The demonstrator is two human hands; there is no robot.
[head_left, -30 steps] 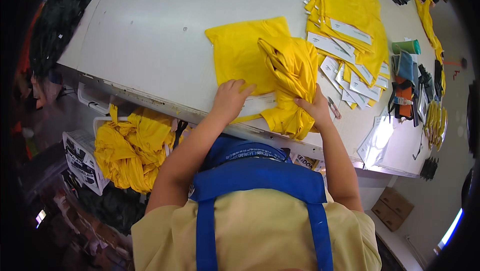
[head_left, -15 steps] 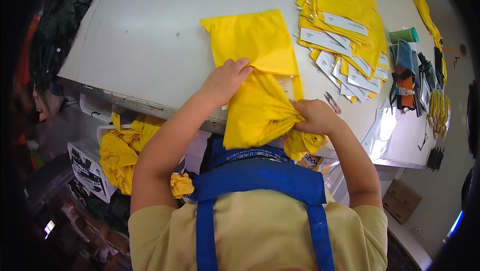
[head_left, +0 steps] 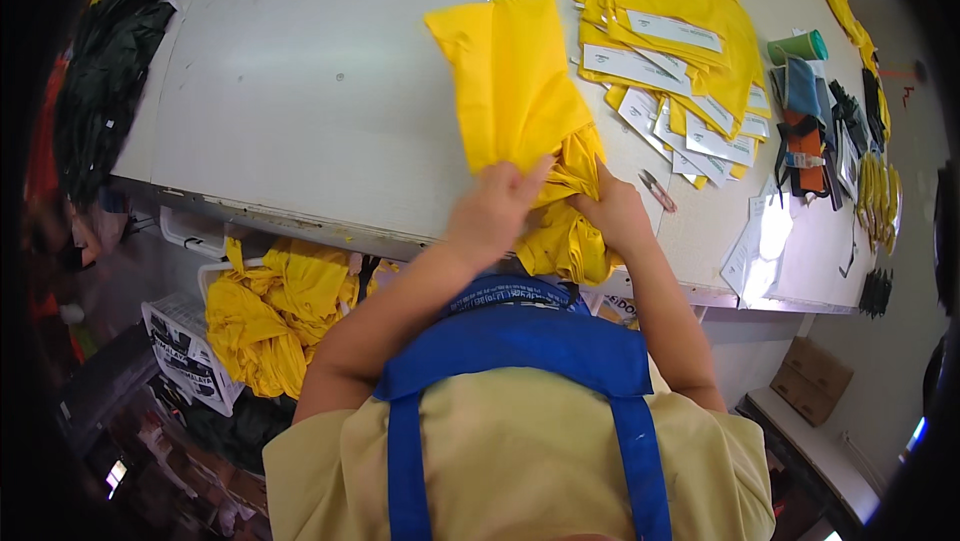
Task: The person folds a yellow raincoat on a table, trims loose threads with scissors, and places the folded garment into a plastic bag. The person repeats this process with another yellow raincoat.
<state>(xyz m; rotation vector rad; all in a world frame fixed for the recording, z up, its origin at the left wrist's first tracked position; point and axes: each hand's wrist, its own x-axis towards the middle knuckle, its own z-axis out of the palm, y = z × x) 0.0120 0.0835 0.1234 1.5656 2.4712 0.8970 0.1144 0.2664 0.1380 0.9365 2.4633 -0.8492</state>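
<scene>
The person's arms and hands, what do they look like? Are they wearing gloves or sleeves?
No gloves: the left hand and right hand are bare, and so are both forearms. Short pale yellow shirt sleeves cover only the upper arms. Blue apron straps run over the shoulders. No watch or rings show.

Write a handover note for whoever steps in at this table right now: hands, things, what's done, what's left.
Left hand: gripping the near end of the yellow fabric piece, which lies partly flattened on the white table.
Right hand: closed on the bunched part of the same piece at the table's near edge.
Done: stack of folded yellow pieces with white labels on the right; small snips beside it.
Left: this piece's near end is still crumpled, not folded; more loose yellow fabric in the bin under the table.
</scene>
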